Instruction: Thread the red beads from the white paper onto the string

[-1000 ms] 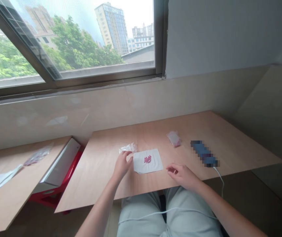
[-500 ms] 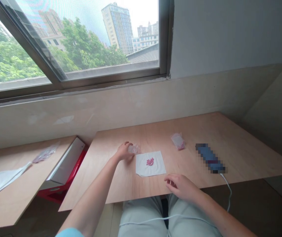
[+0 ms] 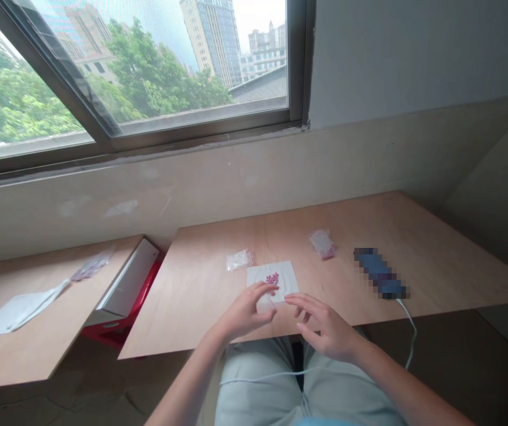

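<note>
The left hand [image 3: 245, 310], loosely curled and empty, overlaps the white paper square [image 3: 280, 278] beside pink beads [image 3: 272, 278]; the right hand [image 3: 325, 326], half open, holds nothing.

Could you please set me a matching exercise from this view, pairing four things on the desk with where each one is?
Things:
1. Left hand
2. Small pink beads
3. Clear plastic bag
4. White cable

Places:
A. Clustered on the white square sheet
B. Lying on the wooden table, beyond and left of the sheet
C. Running from the pixelated, blurred object down past the table's edge
D. Over the sheet's near edge

Right pairs: 1-D, 2-A, 3-B, 4-C
</note>
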`<state>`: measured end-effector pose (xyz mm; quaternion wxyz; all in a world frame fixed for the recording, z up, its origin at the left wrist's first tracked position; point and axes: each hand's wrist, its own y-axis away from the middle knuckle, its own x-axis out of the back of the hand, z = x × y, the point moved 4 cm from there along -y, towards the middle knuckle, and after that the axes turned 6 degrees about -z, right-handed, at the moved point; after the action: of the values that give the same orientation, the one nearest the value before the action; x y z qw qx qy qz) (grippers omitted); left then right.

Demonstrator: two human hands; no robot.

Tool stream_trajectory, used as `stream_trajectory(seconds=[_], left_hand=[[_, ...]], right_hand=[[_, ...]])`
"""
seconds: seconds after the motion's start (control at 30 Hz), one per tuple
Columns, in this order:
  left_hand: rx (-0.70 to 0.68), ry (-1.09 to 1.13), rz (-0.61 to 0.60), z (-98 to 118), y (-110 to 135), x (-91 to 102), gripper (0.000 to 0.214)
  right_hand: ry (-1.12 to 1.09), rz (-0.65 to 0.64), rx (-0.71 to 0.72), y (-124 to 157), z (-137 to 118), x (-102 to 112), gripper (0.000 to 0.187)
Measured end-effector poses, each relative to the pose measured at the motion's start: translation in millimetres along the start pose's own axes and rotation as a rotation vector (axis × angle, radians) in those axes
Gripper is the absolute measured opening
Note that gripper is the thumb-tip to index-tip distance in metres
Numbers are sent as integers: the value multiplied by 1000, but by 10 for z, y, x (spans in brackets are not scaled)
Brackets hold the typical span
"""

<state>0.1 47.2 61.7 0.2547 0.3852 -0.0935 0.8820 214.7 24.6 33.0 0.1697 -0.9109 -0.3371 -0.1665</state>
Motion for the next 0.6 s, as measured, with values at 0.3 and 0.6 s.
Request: stream_trajectory(seconds=[0.3,0.6], left_hand=[[41,30,-109,344,158,-708,45],[-3,-125,-140,229,226,-1033,43]], right_hand=[[194,-215,-19,128,-20,-418,27],[350,-367,-121,148,83,-749,17]])
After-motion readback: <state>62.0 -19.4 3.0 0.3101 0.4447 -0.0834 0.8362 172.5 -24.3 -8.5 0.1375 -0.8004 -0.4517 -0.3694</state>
